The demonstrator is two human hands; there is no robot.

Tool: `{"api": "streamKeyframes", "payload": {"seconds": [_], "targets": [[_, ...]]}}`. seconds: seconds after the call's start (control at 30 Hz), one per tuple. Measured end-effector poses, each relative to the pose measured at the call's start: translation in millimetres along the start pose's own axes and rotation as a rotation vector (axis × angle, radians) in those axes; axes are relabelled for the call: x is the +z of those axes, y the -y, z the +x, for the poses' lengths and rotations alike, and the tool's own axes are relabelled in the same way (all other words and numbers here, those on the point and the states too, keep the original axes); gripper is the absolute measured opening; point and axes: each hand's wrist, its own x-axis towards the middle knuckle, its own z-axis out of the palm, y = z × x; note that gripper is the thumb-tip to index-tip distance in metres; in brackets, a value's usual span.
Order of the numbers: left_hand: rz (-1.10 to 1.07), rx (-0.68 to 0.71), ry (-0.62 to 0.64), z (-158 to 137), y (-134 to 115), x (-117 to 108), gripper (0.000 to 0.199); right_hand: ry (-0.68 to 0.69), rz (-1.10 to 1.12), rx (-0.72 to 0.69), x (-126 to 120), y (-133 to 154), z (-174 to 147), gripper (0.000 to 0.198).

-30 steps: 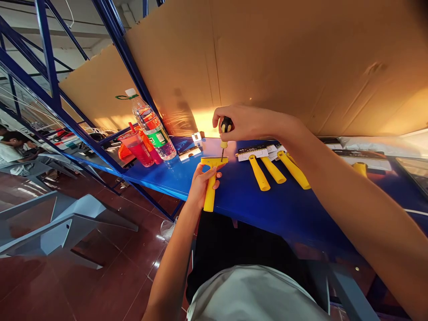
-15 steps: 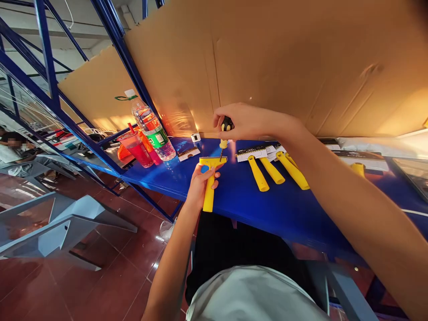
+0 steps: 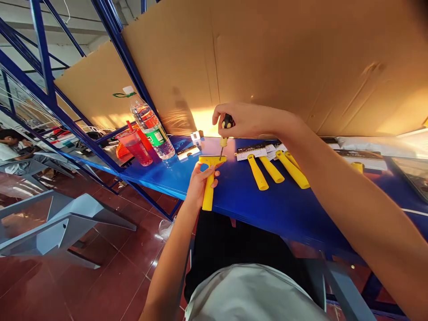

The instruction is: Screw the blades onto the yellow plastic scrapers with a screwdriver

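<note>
My left hand (image 3: 198,182) is closed around a yellow scraper (image 3: 208,191), its wide head up and its handle pointing down toward me. In my right hand (image 3: 239,120) is a screwdriver (image 3: 224,141) with a black and yellow handle, held nearly upright. Its tip meets the right side of the scraper's head; the screw itself is too small to make out. To the right, several more yellow scrapers (image 3: 258,173) lie on the blue table (image 3: 234,196), their heads in white and black card sleeves (image 3: 251,152).
A water bottle (image 3: 154,129) and a red cup (image 3: 137,149) stand at the table's left. A card sleeve (image 3: 187,153) and a small white object (image 3: 195,135) lie nearby. Cardboard (image 3: 284,58) walls the back. Grey chairs (image 3: 67,227) and a seated person (image 3: 15,151) are leftward.
Brighter light falls on the cardboard and table behind my hands. Both hands keep their holds, with the screwdriver tip still at the scraper's head. The view has shifted slightly.
</note>
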Motion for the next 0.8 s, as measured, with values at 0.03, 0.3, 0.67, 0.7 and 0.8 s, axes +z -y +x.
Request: {"api": "streamKeyframes", "payload": {"seconds": [0.03,0.3,0.67,0.7,0.8], "targets": [[-0.002,0.0,-0.002,-0.2,-0.1,0.2,0.058,0.003,-0.003,-0.01,-0.1,0.0,0.2,0.038],[0.003,-0.006,-0.005,-1.3,-1.7,0.5,0.056,0.002,-0.008,0.003,-1.1,-8.3,-0.1,0.032],[-0.043,-0.033,-0.015,-0.4,-5.9,1.1,0.057,0.012,-0.029,0.021,-3.2,-6.4,-1.7,0.036],[-0.049,-0.037,-0.015,-0.3,-6.5,1.6,0.057,0.017,-0.031,0.027,-3.8,-5.3,-2.2,0.036],[-0.06,-0.055,-0.006,-0.8,-9.6,3.8,0.053,0.023,-0.029,0.033,-4.3,-6.0,-1.9,0.035]]}}
